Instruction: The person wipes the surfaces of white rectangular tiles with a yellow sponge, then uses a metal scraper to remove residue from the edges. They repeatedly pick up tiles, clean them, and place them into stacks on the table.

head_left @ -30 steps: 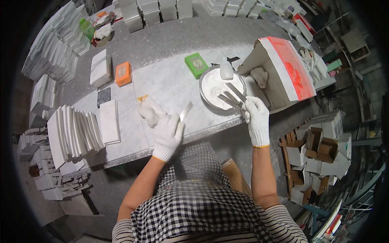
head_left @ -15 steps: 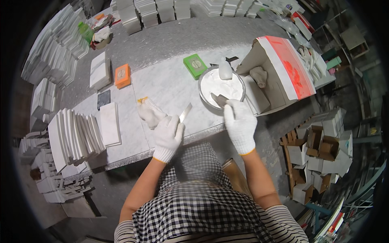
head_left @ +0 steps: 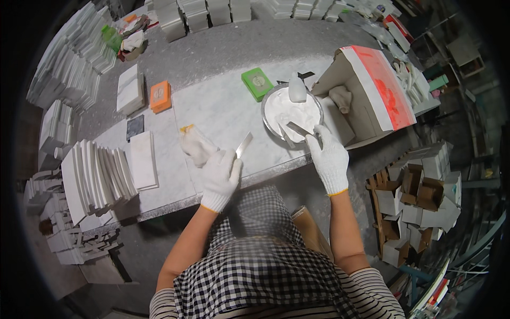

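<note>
Left hand (head_left: 219, 174): fingers pinch blade (head_left: 244, 144), tip toward 1 o'clock. Right hand (head_left: 329, 158): fingers pinch scraper (head_left: 299, 128) over bowl (head_left: 267, 129), 5 o'clock side.

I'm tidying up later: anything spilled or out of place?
White residue speckles the front edge of the table, perhaps spilled; a loose glove lies crumpled by the left hand, odd since both hands are gloved.

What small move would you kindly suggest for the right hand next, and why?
With the right hand, perhaps ease the flat blade toward the white material, since the blade's tip points over the bowl, which holds plenty of it.
</note>
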A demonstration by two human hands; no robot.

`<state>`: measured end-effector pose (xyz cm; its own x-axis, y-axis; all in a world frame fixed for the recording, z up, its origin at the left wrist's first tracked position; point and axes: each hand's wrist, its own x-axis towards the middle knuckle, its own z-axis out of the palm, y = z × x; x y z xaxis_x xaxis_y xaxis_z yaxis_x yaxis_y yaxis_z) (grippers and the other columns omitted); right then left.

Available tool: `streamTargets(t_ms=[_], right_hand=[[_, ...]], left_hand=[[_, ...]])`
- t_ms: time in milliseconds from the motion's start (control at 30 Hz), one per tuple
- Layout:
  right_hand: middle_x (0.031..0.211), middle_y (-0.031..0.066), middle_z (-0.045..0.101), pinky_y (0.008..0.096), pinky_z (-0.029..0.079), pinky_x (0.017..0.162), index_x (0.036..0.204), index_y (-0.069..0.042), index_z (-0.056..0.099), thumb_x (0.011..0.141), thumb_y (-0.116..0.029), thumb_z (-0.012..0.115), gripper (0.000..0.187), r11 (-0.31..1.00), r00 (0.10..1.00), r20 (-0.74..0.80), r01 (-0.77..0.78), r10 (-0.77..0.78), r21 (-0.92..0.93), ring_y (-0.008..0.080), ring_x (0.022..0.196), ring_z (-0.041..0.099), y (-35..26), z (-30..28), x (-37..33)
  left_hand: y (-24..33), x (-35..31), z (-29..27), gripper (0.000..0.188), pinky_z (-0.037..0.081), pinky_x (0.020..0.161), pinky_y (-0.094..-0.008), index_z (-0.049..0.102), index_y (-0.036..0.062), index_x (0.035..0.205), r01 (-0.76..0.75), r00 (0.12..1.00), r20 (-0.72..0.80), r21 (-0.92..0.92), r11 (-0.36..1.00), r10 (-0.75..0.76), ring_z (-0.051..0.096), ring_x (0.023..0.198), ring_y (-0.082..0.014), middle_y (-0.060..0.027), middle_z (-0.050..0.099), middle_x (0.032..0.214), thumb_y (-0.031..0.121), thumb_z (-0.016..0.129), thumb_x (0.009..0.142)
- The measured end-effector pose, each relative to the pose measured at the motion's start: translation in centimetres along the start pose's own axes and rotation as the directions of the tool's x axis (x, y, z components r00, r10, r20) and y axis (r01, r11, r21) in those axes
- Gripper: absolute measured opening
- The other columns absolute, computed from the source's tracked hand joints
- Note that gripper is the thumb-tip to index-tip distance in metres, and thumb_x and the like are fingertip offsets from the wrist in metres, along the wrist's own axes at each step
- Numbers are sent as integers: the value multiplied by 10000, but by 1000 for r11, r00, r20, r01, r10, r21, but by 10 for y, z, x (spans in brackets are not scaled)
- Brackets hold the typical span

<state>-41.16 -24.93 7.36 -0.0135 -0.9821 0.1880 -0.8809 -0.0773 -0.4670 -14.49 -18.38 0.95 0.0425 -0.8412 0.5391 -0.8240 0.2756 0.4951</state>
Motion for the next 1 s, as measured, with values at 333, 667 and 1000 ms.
streamTargets(t_ms=[333, 667, 1000], right_hand=[[903, 149, 730, 344, 531, 772, 1036, -2, 722, 929, -173, 642, 218, 894, 984, 0, -160, 176, 418, 256, 818, 694, 1, -17, 7], [799, 16, 652, 266, 464, 690, 997, 71, 720, 940, -159, 647, 247, 810, 982, 89, -190, 169, 555, 82, 760, 550, 25, 24, 21], [925, 165, 704, 382, 515, 778, 1117, -36, 715, 960, -190, 611, 244, 979, 968, -251, 76, -27, 189, 311, 864, 678, 12, 5, 3]], left_hand=[[1, 1, -3, 98, 487, 624, -409, 639, 73, 926, 14, 1000, 19, 26, 1000, -14, 614, 707, -301, -117, 613, 779, 153, 671, 878], [2, 2, -2, 85, 484, 603, -402, 652, 76, 910, 15, 1000, -3, 34, 999, -15, 613, 688, -290, -110, 613, 765, 149, 671, 872], [-1, 1, -2, 116, 485, 596, -405, 658, 70, 950, 1, 1000, 2, 37, 999, -1, 617, 683, -294, -112, 615, 760, 152, 679, 870]])
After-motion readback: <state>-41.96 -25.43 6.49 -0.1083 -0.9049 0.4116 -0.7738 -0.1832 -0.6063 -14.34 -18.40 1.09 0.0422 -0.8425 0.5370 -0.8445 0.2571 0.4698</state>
